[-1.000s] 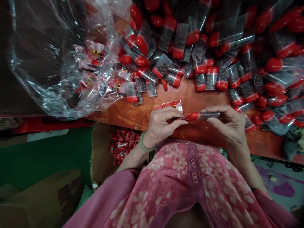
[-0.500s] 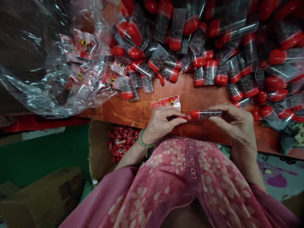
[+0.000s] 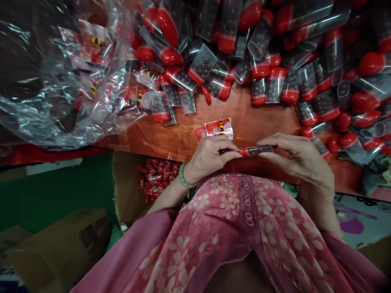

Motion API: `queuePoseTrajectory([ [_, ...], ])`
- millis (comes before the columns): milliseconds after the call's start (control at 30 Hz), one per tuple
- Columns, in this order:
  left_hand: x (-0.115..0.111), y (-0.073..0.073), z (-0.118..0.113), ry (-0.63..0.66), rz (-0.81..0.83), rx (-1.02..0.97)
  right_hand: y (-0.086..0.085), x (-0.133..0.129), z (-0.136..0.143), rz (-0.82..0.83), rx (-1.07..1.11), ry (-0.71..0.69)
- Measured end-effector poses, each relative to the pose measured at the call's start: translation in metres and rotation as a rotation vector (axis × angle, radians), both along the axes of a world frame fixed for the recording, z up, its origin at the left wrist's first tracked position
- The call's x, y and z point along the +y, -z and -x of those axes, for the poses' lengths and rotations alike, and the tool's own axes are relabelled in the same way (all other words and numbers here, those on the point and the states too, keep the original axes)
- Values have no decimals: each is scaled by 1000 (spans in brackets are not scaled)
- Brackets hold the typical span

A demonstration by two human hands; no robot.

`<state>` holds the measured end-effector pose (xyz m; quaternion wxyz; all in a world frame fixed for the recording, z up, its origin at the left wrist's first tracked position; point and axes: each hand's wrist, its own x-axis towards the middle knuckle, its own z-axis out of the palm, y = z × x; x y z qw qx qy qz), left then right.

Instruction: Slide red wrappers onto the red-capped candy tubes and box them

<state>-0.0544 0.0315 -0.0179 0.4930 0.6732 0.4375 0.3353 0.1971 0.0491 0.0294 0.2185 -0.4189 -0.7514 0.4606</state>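
A clear tube of dark balls with a red end point(image 3: 258, 151) lies level between my two hands, low over the wooden table's front edge. My left hand point(image 3: 214, 154) pinches a small red wrapper point(image 3: 241, 152) at the tube's red end. Thumb and fingers of my right hand point(image 3: 293, 156) close on the tube's clear end. Just above my left hand, red printed wrappers point(image 3: 220, 127) lie on the table point(image 3: 183, 138). Whether the tube's red end is inside the wrapper is too small to tell.
Many red-capped tubes point(image 3: 276, 85) are heaped across the back and right. A clear plastic bag point(image 3: 113, 118) with printed wrappers stands at the left. Below the table edge, a cardboard box point(image 3: 126, 191) holds red wrapped pieces point(image 3: 159, 175).
The tube has moved left against the red wrapper in my left hand, and my right hand's fingertips have moved left with it. The view has shifted slightly.
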Motion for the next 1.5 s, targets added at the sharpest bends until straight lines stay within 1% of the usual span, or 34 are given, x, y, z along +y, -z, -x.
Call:
queuePoseTrajectory([
  [100, -1, 2, -1, 43, 4, 19, 0, 2, 0, 21, -5, -28],
  [200, -1, 4, -1, 73, 56, 42, 3, 3, 0, 70, -26, 21],
  [367, 1, 0, 2, 110, 213, 12, 10, -2, 4, 142, 6, 141],
  [467, 4, -4, 3, 174, 353, -37, 13, -4, 7, 191, 26, 162],
  [533, 7, -6, 3, 236, 464, -78, 14, -5, 9, 251, 41, 161],
  [633, 10, -9, 2, 299, 597, -126, 16, -7, 11, 371, 77, 227],
  [700, 12, -12, 0, 300, 620, -121, 18, -10, 13, 458, 138, 271],
  [767, 12, -14, -1, 308, 618, -107, 21, -12, 14, 542, 216, 281],
  [833, 11, -14, -1, 346, 627, -104, 23, -16, 14, 588, 267, 279],
  [933, 8, -13, -1, 375, 637, -72, 24, -20, 14, 586, 296, 299],
  [1067, 0, -10, -3, 333, 660, -55, 25, -28, 17, 581, 354, 334],
  [1233, -12, -10, -10, 352, 733, -65, 25, -37, 18, 630, 366, 267],
  [1367, -20, -10, -12, 333, 762, -115, 29, -43, 18, 660, 375, 304],
  [1433, -23, -9, -11, 315, 780, -107, 33, -46, 18, 636, 366, 325],
  [1500, -26, -9, -12, 263, 795, -128, 37, -50, 19, 554, 334, 338],
])
